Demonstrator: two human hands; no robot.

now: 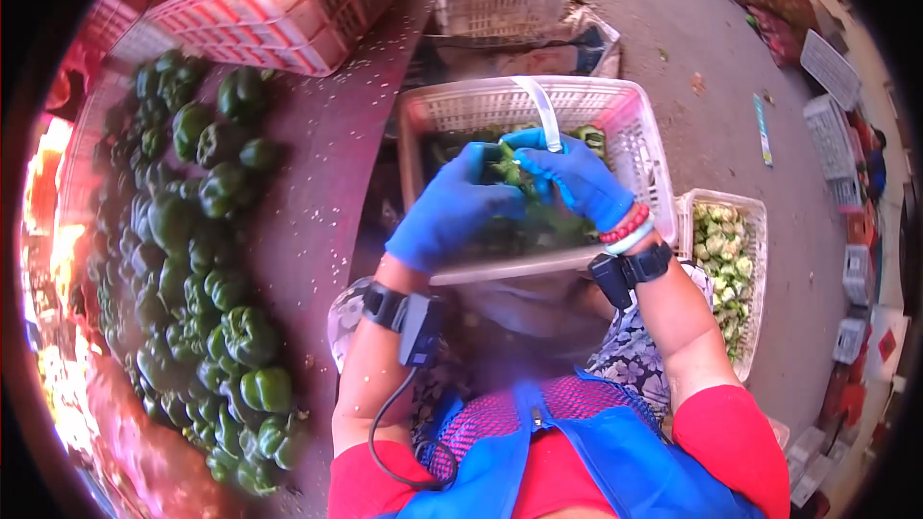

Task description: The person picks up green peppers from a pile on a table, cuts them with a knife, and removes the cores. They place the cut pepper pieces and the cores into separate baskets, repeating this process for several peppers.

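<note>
Past blue apron (615,461): gripping green pepper (507,168) in left hand (452,211), right over white basket (630,101). Closing in from pepper's right with right hand (577,178), clenched on what looks like a pale knife (543,115) pointing up and away.

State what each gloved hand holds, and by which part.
A green pepper, left hand cupping its left side, right hand its right; the right also grips a pale strip low down.

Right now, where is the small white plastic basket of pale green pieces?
In the head view, the basket stands on the right, beside the large white plastic crate, just beyond the blue-gloved right hand.
</note>
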